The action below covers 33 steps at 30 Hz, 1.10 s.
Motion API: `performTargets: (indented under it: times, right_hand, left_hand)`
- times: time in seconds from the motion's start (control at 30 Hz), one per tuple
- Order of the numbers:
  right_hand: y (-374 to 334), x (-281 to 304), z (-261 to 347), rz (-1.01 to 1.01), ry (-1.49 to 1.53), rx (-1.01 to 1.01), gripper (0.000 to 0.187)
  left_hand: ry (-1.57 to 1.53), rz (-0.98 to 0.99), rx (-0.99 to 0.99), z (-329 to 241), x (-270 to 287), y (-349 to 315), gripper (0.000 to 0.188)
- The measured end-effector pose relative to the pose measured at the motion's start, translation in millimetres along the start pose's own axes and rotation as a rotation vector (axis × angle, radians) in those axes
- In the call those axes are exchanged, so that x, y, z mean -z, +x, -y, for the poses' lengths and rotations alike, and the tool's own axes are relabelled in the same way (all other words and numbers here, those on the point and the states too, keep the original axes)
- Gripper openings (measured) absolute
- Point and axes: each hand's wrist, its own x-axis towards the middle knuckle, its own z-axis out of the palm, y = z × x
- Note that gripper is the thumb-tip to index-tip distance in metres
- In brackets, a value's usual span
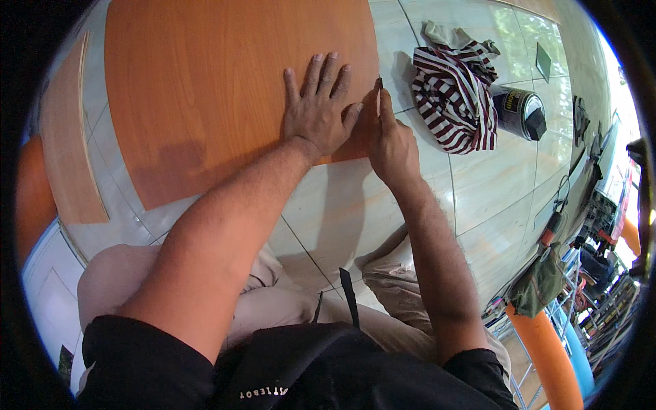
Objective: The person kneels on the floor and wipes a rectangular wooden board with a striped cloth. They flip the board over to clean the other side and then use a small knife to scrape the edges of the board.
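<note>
A large brown wood-grain board (205, 82) lies on the tiled floor in front of me. My left hand (320, 113) presses flat on it near its right side, fingers spread and holding nothing. At the board's right edge, close to its near corner, my right hand (394, 140) is closed round a slim tool with a dark tip (379, 83). The index finger stretches along this tool, and the tip points away from me. Most of the tool is hidden in the hand, so its exact kind cannot be made out.
Right of the board lies a crumpled striped cloth (454, 99), with a dark can (521, 113) lying against it. A pale wooden panel (68, 137) is at the left. Farther right are a green bag (536, 283), an orange tube (547, 355) and cluttered tools.
</note>
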Motion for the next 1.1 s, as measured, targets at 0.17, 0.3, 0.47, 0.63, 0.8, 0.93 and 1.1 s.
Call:
performTargets:
  times: [0.17,0.3,0.47,0.63,0.8,0.93,1.1]
  right_hand:
    - [6,20,-5,0.070,-0.009,-0.021,0.066]
    - [5,23,-6,0.101,-0.011,-0.032,0.063]
    - [1,5,-6,-0.005,-0.009,0.022,0.062]
    - [-2,5,-13,-0.005,0.020,0.015,0.063]
    - [-3,5,-10,0.037,-0.045,0.010,0.069]
    - [-6,0,-9,0.008,0.007,0.012,0.075]
    - [-9,1,-10,0.070,-0.030,-0.038,0.074]
  left_hand:
    - [0.002,0.011,0.005,-1,4,3,0.071]
    - [0.016,0.040,0.023,-1,4,2,0.072]
    - [0.000,0.037,0.035,-1,3,2,0.073]
    - [-0.007,0.028,0.042,-1,3,3,0.074]
    - [0.005,0.006,0.036,-2,2,1,0.074]
    - [0.005,-0.008,0.004,-1,0,1,0.074]
    - [-0.012,-0.037,0.000,0,-1,1,0.074]
